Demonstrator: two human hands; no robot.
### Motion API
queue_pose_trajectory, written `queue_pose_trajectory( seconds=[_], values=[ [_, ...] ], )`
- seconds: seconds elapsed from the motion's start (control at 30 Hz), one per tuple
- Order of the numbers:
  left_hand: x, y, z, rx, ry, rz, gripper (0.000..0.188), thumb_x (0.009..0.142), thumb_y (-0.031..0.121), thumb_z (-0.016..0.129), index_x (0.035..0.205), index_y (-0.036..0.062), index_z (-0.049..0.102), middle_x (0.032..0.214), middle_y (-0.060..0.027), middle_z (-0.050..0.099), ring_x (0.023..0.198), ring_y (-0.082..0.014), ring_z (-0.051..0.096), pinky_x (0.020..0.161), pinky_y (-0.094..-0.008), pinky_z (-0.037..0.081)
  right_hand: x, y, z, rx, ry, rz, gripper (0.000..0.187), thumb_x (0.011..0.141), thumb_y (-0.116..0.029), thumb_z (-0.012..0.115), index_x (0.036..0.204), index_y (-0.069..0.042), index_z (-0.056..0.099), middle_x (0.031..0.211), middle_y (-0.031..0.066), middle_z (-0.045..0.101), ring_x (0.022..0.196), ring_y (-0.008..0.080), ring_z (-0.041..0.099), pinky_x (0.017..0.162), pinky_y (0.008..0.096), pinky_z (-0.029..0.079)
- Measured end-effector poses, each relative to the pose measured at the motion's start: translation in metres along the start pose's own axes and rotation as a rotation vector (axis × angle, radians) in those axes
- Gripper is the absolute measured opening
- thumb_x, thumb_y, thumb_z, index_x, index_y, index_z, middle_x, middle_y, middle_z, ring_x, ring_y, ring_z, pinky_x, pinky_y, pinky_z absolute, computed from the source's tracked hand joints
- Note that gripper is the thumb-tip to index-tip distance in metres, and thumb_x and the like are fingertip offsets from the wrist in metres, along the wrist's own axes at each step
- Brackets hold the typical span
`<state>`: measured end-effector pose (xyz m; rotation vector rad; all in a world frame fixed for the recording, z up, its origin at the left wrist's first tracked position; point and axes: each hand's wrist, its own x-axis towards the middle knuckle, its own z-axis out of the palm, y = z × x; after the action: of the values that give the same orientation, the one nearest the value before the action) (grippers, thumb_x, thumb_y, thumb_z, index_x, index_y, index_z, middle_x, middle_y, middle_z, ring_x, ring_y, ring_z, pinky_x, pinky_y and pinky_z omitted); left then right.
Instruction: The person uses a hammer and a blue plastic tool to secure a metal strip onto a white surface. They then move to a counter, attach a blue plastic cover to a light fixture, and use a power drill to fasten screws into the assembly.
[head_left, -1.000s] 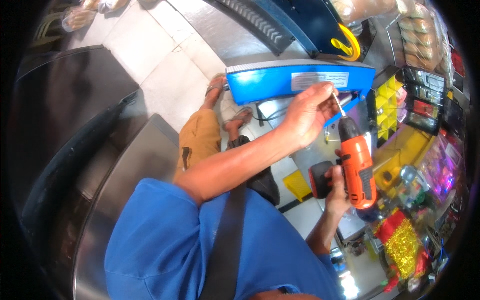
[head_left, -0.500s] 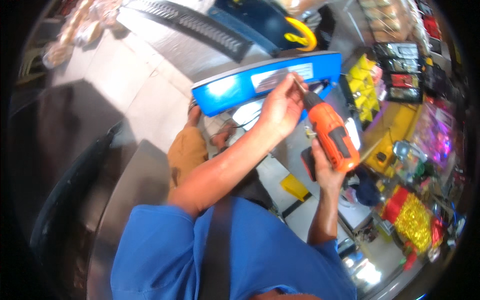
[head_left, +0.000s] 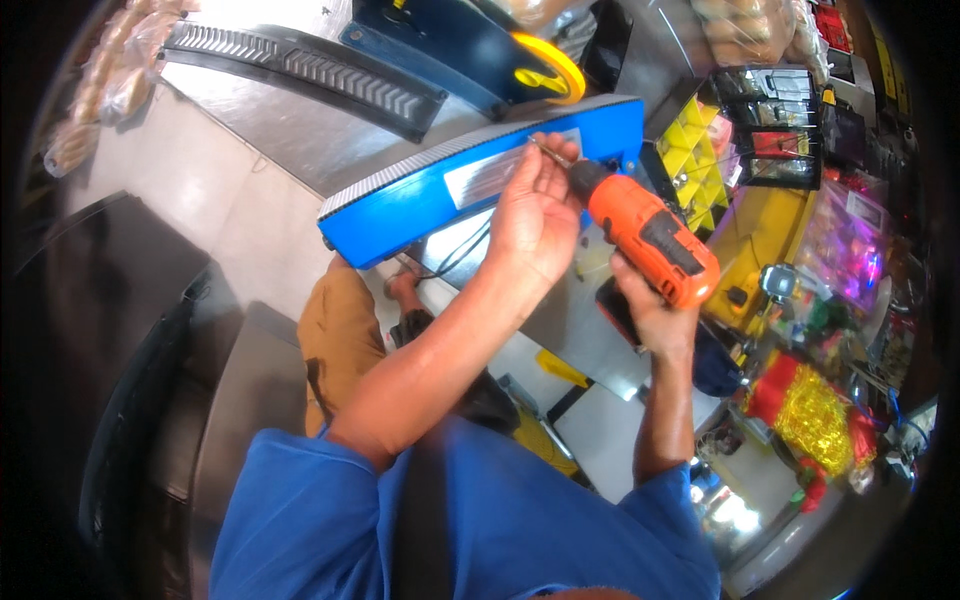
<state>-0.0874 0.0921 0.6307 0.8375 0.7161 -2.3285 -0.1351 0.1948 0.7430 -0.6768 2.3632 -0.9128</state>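
An orange and black cordless drill (head_left: 655,240) is gripped in my right hand (head_left: 655,310), its chuck toward the upper left. My left hand (head_left: 535,225) is closed around the thin bit (head_left: 548,153) that sticks out of the chuck. Whether a screw sits at the bit's tip is too small to tell. Just behind the left fingers lies a long blue box-shaped unit (head_left: 400,205), with a pale label on its side and a ribbed grey top. A dark cable (head_left: 462,258) shows below it.
Beyond the blue unit are a black slotted strip (head_left: 300,62) and a dark blue case with a yellow ring handle (head_left: 560,75). To the right lie a yellow compartment tray (head_left: 690,165), black packs (head_left: 770,125) and gold tinsel (head_left: 812,415). Bagged round items (head_left: 85,120) sit far left.
The blue unit and other surroundings have shifted left in the view, and more of the unit's ribbed top shows. My hands keep the same hold on the drill and its bit.
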Motion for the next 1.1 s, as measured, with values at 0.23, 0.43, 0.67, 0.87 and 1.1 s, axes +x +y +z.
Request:
queue_pose_trajectory(
  seconds=[0.23,0.43,0.67,0.87,1.1],
  values=[
    [0.000,0.003,-0.001,-0.008,-0.018,-0.020,0.018,0.102,0.024,0.059,0.113,0.0096,0.060,0.110,-0.0017,0.067,0.107,-0.0164,0.064,0.104,-0.0387,0.049,0.007,-0.010,-0.008,-0.095,-0.077,0.054,0.052,0.084,0.000,0.076,0.133,-0.001,0.059,0.098,0.0020,0.070,0.081,0.0079,0.062,0.071,0.0263,0.053],
    [0.000,0.005,-0.004,-0.014,-0.039,-0.035,0.019,0.103,0.022,0.058,0.116,0.0088,0.060,0.112,-0.0025,0.068,0.111,-0.0167,0.063,0.104,-0.0392,0.051,0.010,-0.017,-0.007,-0.125,-0.085,0.044,0.049,0.083,0.002,0.076,0.130,0.000,0.061,0.100,0.0036,0.071,0.085,0.0096,0.064,0.076,0.0272,0.054],
    [-0.033,0.047,-0.011,1.098,-0.166,0.017,0.026,0.099,0.020,0.066,0.119,0.0032,0.062,0.116,-0.0087,0.068,0.114,-0.0186,0.063,0.100,-0.0335,0.050,0.018,-0.030,-0.010,-0.152,-0.123,0.045,0.049,0.082,0.002,0.076,0.129,0.001,0.062,0.107,0.0073,0.072,0.093,0.0119,0.066,0.088,0.0296,0.054],
    [-0.014,0.087,0.008,2.392,-0.275,1.150,0.070,0.066,0.021,0.090,0.125,0.0036,0.058,0.119,-0.0135,0.062,0.116,-0.0304,0.058,0.096,-0.0437,0.045,0.024,-0.039,-0.012,-0.241,-0.143,0.015,0.052,0.080,-0.001,0.076,0.130,0.001,0.062,0.108,0.0088,0.074,0.093,0.0144,0.068,0.090,0.0309,0.053],
    [-0.008,0.090,0.013,2.607,-0.325,0.889,0.070,0.064,0.023,0.090,0.124,0.0055,0.058,0.115,-0.0101,0.065,0.109,-0.0262,0.063,0.089,-0.0417,0.047,0.028,-0.046,-0.014,-0.258,-0.167,0.021,0.050,0.080,-0.002,0.077,0.128,0.001,0.063,0.105,0.0092,0.074,0.092,0.0140,0.068,0.089,0.0309,0.054]
  ],
)
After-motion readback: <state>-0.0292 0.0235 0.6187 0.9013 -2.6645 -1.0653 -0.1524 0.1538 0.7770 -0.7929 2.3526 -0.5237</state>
